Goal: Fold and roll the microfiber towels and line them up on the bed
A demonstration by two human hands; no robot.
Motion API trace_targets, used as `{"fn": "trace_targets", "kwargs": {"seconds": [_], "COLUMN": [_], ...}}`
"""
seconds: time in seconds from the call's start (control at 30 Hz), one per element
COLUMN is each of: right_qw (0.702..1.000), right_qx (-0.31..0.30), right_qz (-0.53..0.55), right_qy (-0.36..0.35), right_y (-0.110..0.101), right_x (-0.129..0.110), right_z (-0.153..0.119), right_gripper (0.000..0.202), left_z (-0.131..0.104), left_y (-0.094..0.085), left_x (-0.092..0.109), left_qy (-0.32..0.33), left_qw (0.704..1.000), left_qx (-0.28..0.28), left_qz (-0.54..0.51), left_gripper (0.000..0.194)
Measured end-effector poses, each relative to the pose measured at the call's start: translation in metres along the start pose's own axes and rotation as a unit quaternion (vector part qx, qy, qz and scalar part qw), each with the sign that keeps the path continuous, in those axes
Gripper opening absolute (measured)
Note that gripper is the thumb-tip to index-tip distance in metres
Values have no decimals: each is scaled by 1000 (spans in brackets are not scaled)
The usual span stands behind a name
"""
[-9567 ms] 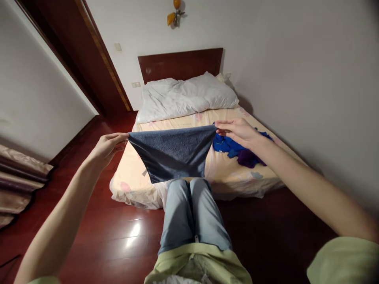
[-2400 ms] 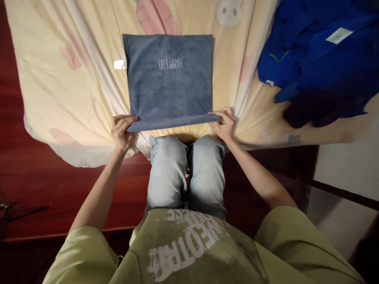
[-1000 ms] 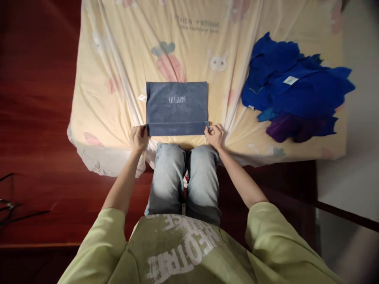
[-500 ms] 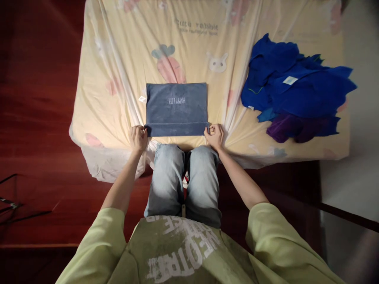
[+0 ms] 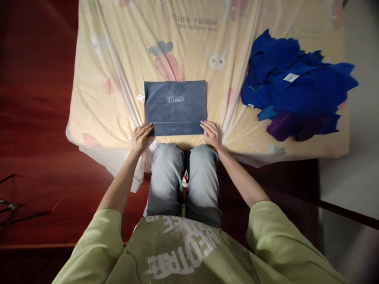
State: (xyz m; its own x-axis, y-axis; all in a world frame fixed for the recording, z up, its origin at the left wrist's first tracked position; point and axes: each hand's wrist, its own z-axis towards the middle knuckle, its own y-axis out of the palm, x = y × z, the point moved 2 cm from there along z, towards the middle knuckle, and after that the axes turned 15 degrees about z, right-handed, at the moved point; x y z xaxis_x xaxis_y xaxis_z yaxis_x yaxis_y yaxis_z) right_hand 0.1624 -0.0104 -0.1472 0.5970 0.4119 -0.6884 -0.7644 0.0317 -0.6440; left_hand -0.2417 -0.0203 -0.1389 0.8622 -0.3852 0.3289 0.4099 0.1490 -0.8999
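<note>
A grey-blue towel [image 5: 175, 108] with "HAPPY LIFE" lettering, upside down from here, lies flat on the bed. A narrow folded strip runs along its near edge, and a small white tag pokes out at the left side. My left hand [image 5: 141, 136] rests on the near left corner, fingers stretched out over the fold. On the near right corner my right hand [image 5: 211, 133] presses with its fingers extended in the same way. Neither hand is wrapped round the cloth.
Yellow sheeting [image 5: 112, 98] with carrot and rabbit prints covers the bed, creased in places. A heap of blue cloths [image 5: 304, 86] lies to the right, with a purple cloth [image 5: 281, 125] at its near side. Black stand legs [image 5: 13, 207] are on the red floor at left.
Both hands have gone from pinching the fold's ends to lying with straightened fingers on the near corners. The folded strip now lies flatter.
</note>
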Motion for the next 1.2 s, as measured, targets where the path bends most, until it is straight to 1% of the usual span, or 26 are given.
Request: {"fn": "trace_targets", "kwargs": {"seconds": [0.17, 0.27, 0.4, 0.47, 0.53, 0.6, 0.8, 0.93, 1.0, 1.1, 1.2], "right_qw": [1000, 999, 997, 996, 996, 998, 999, 1000, 999, 998, 997], "right_qx": [-15, -35, -81, -91, -82, -60, -21, 16, 36, 50, 56], "right_qz": [-2, -13, -17, -21, -28, -31, -16, -3, -1, -2, 5], "right_qy": [18, 16, -9, -13, -7, 1, 24, -12, -30, -39, -53], "right_y": [-4, -9, -14, -15, -14, -11, -8, -8, -7, -6, -7], "right_x": [-6, -11, -14, -14, -12, -10, -9, -8, -6, -4, -4], "right_z": [1, -1, -4, -5, -5, -5, -4, -7, -10, -12, -12], "right_gripper": [44, 45, 55, 60, 62, 62, 50, 46, 46, 44, 42], "left_z": [3, 5, 6, 6, 6, 6, 4, 2, 1, 0, -3], "left_y": [-7, -11, -10, -8, -7, -6, -3, -3, -5, -5, -3], "left_x": [3, 5, 5, 4, 3, 2, -3, -3, -2, -2, -4], "left_qy": [4, 16, 25, 23, 16, 5, -20, -27, -21, -12, -26], "left_qw": [1000, 999, 998, 999, 999, 1000, 1000, 999, 1000, 999, 999], "left_qx": [-22, -40, -50, -47, -35, -21, -10, -17, -3, 27, 35], "left_qz": [2, 6, 12, 14, 8, -3, -12, -8, -13, -21, -23], "left_gripper": [50, 54, 61, 61, 60, 58, 47, 47, 47, 46, 44]}}
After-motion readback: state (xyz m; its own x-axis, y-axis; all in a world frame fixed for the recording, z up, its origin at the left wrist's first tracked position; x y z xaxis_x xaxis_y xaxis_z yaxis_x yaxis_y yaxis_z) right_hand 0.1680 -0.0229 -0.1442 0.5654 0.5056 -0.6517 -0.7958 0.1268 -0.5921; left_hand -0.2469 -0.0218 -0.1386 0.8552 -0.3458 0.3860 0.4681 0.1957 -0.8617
